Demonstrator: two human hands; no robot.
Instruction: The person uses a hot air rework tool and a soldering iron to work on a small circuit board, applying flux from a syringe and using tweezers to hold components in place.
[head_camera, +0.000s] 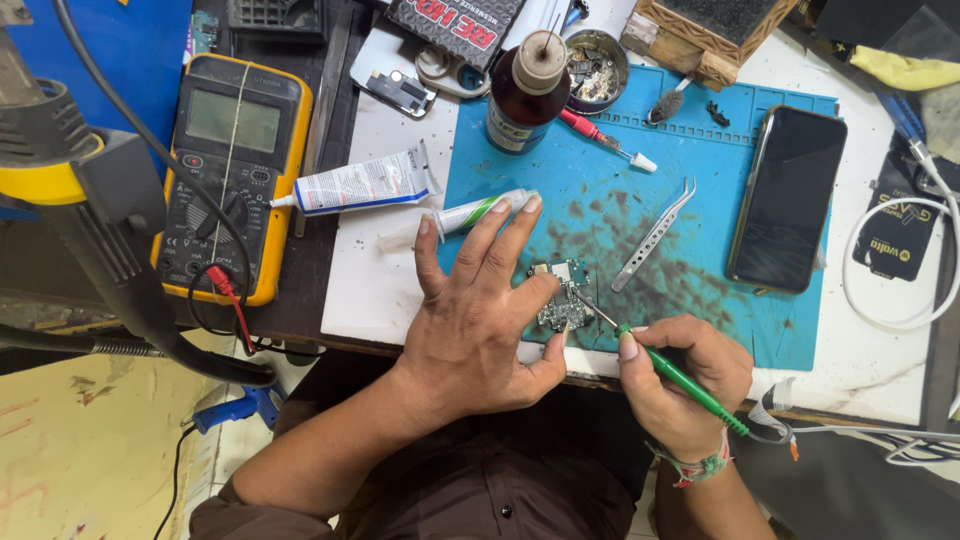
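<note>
Two hands of mine work at the blue mat (700, 200). My left hand (480, 310) lies flat, fingers (500, 235) spread and unclenched, its thumb and palm pinning the small circuit board (562, 295) against the mat. My right hand (680, 385) is closed around a green-handled tool (680, 378), pinched like a pen, its metal tip touching the board just right of my left thumb. Beyond my left fingertips lies a small white-and-green tube (480, 212); a larger white tube (360, 185) sits further left, beside the yellow multimeter (235, 170). Steel tweezers (655, 235) lie above my right hand, and a dark phone (788, 198) rests further right.
</note>
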